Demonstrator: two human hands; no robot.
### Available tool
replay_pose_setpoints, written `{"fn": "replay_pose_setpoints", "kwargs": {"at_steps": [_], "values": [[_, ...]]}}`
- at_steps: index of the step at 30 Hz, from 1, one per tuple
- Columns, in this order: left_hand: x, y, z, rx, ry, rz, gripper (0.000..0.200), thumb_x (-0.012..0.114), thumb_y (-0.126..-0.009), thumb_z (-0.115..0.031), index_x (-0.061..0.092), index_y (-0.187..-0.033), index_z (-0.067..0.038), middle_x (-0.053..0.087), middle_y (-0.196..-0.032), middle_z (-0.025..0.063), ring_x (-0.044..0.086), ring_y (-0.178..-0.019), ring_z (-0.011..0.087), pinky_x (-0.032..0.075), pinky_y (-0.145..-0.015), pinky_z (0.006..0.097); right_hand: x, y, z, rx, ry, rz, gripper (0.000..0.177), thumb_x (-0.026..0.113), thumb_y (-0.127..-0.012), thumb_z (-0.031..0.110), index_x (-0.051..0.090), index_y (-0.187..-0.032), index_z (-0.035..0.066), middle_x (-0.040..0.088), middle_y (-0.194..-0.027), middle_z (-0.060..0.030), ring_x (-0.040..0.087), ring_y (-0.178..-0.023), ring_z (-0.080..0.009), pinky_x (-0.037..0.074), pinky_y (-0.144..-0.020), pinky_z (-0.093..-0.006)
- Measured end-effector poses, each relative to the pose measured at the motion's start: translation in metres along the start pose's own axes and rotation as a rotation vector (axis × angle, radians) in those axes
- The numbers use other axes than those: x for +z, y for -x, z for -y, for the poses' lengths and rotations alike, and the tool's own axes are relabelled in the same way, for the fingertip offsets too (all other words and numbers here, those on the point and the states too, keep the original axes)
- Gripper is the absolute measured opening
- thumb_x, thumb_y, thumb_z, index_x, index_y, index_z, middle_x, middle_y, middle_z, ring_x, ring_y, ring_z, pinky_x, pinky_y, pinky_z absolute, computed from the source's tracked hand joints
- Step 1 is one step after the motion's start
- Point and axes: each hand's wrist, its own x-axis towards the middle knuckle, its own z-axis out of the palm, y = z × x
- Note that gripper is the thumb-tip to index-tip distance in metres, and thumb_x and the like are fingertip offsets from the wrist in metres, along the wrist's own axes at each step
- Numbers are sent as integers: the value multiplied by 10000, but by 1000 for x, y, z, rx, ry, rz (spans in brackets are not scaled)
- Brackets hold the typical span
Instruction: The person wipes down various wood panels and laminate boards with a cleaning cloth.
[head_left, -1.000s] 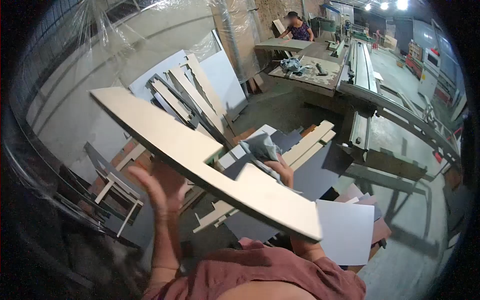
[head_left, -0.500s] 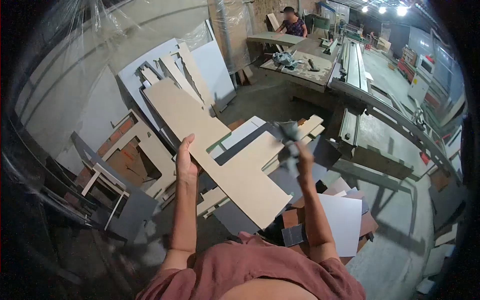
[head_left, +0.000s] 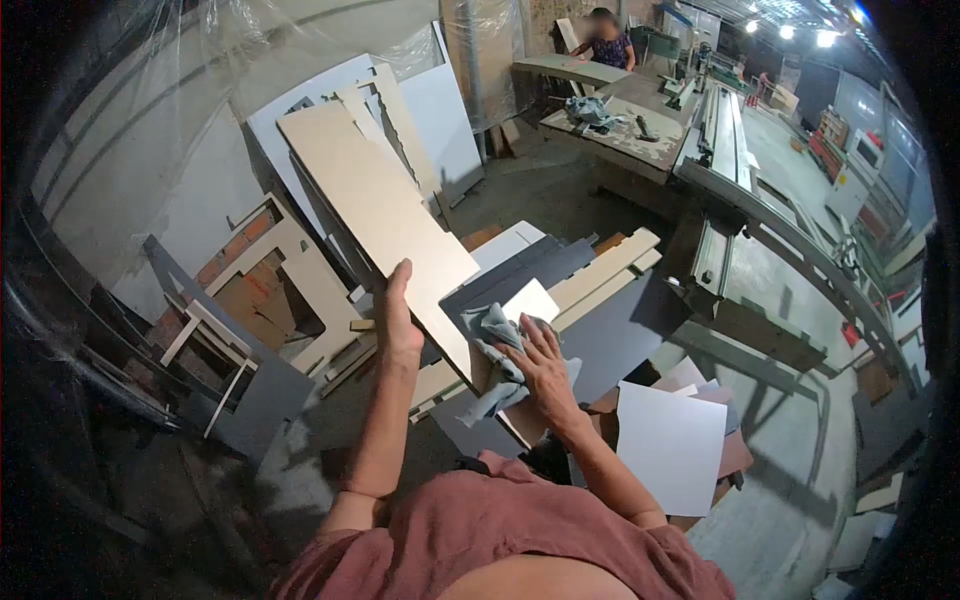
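At my far left, a dark grey panel [head_left: 265, 405] stands tilted, and just beside it a cream cut-out panel [head_left: 312, 283] leans, with brick showing through its opening. Next is the cream board [head_left: 370, 190] I am holding, slanting from upper left down toward my chest, with an arm jutting to the right. My left hand [head_left: 398, 325] grips its left edge, thumb up along the face. Behind the board, a white panel [head_left: 455, 140] leans at the wall. A grey-blue cloth [head_left: 490, 325] lies bunched on the lower part of the board, and my right hand [head_left: 545, 372] is over it, fingers stretched out and a little apart, laid on the fabric. Beyond that hand are pale strips [head_left: 605, 272] on darker sheets. Farther back, a person [head_left: 610, 48] leans at a work surface; the patchy tabletop [head_left: 630, 148] near them carries crumpled fabric [head_left: 590, 112] and a dark tool [head_left: 643, 127]. Near my right forearm lies a white sheet [head_left: 672, 440], and farther right runs a long metal rail [head_left: 728, 140].
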Motion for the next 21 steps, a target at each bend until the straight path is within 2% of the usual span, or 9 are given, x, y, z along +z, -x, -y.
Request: {"fn": "replay_pose_setpoints", "kwargs": {"at_steps": [5,9,10,12,15,17,19,20,21], "values": [[4,14,-8,-40,-76,26,539,607,-727,-227,383,-1154,13,466,-1102,134,452,-1012,224,379,-862,342,25,-8,-28,54,-66,20,407,493,-718,60,481,-1116,145,427,-1201,-109,332,-1175,-279,259,-980,-399],[-8,15,-15,-59,-153,59,558,612,-718,-255,386,-1152,13,459,-1109,133,450,-1018,218,382,-853,333,37,5,-96,836,-999,-190,353,512,-728,64,506,-1081,82,552,-1018,-123,533,-933,-209,409,-781,-335],[-11,15,-18,-87,-190,56,558,609,-719,-263,388,-1151,15,458,-1111,133,449,-1020,213,383,-850,329,32,11,-108,850,-812,-198,329,498,-741,52,510,-1070,60,570,-943,-103,542,-863,-179,414,-737,-308],[-12,12,-21,-47,-175,113,544,602,-722,-270,402,-1141,14,468,-1096,130,457,-1009,210,385,-848,326,14,3,-111,726,-483,-297,301,452,-770,35,510,-1066,19,579,-810,-54,538,-710,-132,425,-627,-254],[-10,15,-15,-52,-208,178,509,592,-727,-285,442,-1110,15,518,-1010,114,504,-923,186,417,-776,304,-29,-33,-49,376,-718,-466,284,453,-796,68,511,-1069,15,571,-862,-45,535,-724,-119,425,-630,-241],[-5,22,-9,-112,-363,114,471,584,-733,-297,485,-1058,29,544,-946,107,524,-849,166,431,-689,289,-35,-58,9,555,-1098,-474,296,477,-824,137,484,-1094,14,560,-898,-59,533,-780,-146,431,-728,-263],[4,31,-1,-208,-259,6,317,515,-796,-204,513,-1032,8,532,-980,103,513,-875,170,426,-683,281,31,-47,-3,170,-702,-165,405,467,-816,158,374,-1188,30,378,-1199,-162,365,-1107,-250,287,-930,-357],[-35,3,46,231,-602,252,313,500,-806,-168,489,-1071,-1,515,-1016,106,498,-918,177,420,-712,278,52,-58,13,214,-778,-113,474,475,-789,150,338,-1236,74,216,-1326,-141,195,-1232,-262,160,-997,-390],[-73,-24,92,684,-926,500,319,485,-816,-132,464,-1110,-10,498,-1051,108,483,-960,185,415,-741,276,58,-65,27,95,-157,-130,562,496,-734,125,316,-1266,120,184,-1353,-124,136,-1262,-288,108,-1009,-430]]}}
